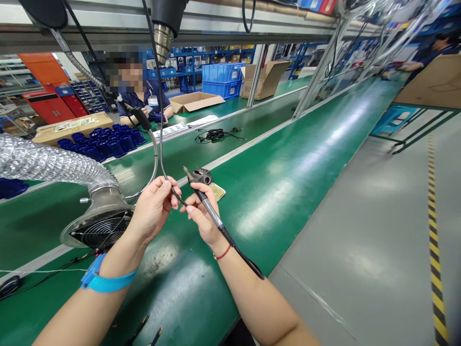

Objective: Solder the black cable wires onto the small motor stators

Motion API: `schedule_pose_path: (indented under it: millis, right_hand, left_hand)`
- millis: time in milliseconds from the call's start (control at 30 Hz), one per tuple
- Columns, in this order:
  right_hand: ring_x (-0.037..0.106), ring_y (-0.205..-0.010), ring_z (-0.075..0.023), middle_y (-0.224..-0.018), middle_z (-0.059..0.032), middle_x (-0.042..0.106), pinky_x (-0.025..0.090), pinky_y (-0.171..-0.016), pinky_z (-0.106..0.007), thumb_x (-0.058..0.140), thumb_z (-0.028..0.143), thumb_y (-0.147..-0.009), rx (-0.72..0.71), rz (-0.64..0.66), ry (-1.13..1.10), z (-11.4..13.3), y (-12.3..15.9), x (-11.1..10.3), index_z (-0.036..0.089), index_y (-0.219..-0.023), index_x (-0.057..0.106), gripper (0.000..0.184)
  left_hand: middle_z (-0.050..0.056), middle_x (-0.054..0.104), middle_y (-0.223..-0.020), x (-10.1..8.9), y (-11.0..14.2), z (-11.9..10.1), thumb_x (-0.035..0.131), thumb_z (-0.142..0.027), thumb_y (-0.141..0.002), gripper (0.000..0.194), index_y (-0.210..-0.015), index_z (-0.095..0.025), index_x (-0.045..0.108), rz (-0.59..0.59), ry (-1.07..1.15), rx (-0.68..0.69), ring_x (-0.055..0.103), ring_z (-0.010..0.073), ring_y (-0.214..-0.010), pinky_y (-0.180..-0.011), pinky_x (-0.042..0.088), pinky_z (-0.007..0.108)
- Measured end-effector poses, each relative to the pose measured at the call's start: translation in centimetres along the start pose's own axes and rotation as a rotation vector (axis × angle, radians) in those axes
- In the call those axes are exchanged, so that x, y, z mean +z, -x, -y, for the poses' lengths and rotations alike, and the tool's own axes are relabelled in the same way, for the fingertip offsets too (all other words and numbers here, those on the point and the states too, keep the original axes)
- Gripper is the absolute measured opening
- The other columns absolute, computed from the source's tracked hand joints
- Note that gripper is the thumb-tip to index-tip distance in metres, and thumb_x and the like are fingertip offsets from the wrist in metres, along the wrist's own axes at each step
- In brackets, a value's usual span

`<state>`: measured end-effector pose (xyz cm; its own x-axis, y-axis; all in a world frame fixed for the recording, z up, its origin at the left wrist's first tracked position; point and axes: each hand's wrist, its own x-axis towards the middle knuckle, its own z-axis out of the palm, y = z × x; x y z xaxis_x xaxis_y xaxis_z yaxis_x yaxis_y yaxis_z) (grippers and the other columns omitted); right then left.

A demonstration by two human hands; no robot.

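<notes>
My left hand [153, 206] is closed in a pinch on a thin black cable [179, 197]. The cable's other stretch ends at the fingertips of my right hand [203, 214], which pinch it. That same right hand also grips a soldering iron [213, 211], tip pointing up and away, its cord running back over my forearm. Just beyond the iron sit a dark metal iron holder [202, 176] and a small yellowish sponge tray [219, 192]. A dark cord [159, 96] hangs from above to my left fingers; whether it joins the held cable I cannot tell.
A fume extractor fan [103, 230] with a silver duct [54, 161] stands at left. An electric screwdriver [163, 38] hangs overhead. Across the green bench [281, 182] are bundled black cables [216, 135], blue parts [104, 142] and a seated person. Cable ends [156, 336] lie near me.
</notes>
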<state>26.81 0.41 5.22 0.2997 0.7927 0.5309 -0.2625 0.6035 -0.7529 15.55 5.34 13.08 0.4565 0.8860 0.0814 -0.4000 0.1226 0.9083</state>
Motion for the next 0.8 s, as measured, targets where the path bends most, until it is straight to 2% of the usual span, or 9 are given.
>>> schedule_pose_path:
  millis: [167, 400, 567, 700, 800]
  right_hand:
    - [0.07, -0.074, -0.0165, -0.078, 0.0044, 0.065, 0.05, -0.056, -0.027, 0.066, 0.03, -0.086, 0.03, 0.004, -0.017, -0.23, -0.07, 0.03, 0.028, -0.122, 0.046, 0.042]
    - [0.068, -0.069, -0.0152, -0.074, 0.0071, 0.062, 0.056, -0.069, -0.033, 0.069, 0.033, -0.084, 0.043, -0.003, -0.012, -0.09, -0.11, 0.16, 0.027, -0.122, 0.047, 0.044]
    - [0.058, -0.054, -0.0105, -0.064, 0.0101, 0.057, 0.047, -0.055, -0.025, 0.071, 0.031, -0.083, 0.039, -0.036, 0.019, -0.06, -0.07, 0.32, 0.026, -0.117, 0.053, 0.039]
    - [0.061, -0.058, -0.0125, -0.066, 0.0078, 0.058, 0.047, -0.053, -0.026, 0.065, 0.034, -0.085, 0.042, -0.046, 0.0, -0.09, -0.13, 0.3, 0.024, -0.117, 0.051, 0.036]
    - [0.067, -0.066, -0.0156, -0.073, 0.0042, 0.064, 0.046, -0.05, -0.025, 0.063, 0.029, -0.081, 0.046, -0.037, -0.018, -0.3, -0.14, 0.26, 0.025, -0.12, 0.049, 0.041]
  left_hand:
    - [-0.003, 0.067, -0.066, -0.03, 0.15, -0.02, 0.096, -0.046, -0.062, 0.046, -0.08, -0.015, 0.067, 0.042, -0.035, 0.02, 0.054, 0.008, -0.049, -0.047, 0.056, 0.022]
    - [-0.003, 0.068, -0.066, -0.25, 0.04, -0.05, 0.095, -0.046, -0.065, 0.045, -0.081, -0.015, 0.067, 0.069, -0.066, 0.032, 0.055, 0.0062, -0.048, -0.047, 0.053, 0.017]
    - [-0.002, 0.068, -0.067, -0.19, 0.25, 0.03, 0.094, -0.048, -0.067, 0.045, -0.08, -0.014, 0.067, 0.101, -0.111, 0.025, 0.058, 0.0057, -0.049, -0.048, 0.051, 0.015]
    - [-0.002, 0.068, -0.068, -0.27, 0.11, 0.21, 0.094, -0.045, -0.067, 0.043, -0.081, -0.014, 0.067, 0.07, -0.07, 0.032, 0.056, 0.0065, -0.05, -0.048, 0.051, 0.017]
    - [-0.002, 0.065, -0.067, -0.59, -0.31, 0.22, 0.093, -0.04, -0.068, 0.039, -0.081, -0.014, 0.067, 0.007, 0.002, 0.056, 0.053, 0.0057, -0.049, -0.047, 0.049, 0.017]
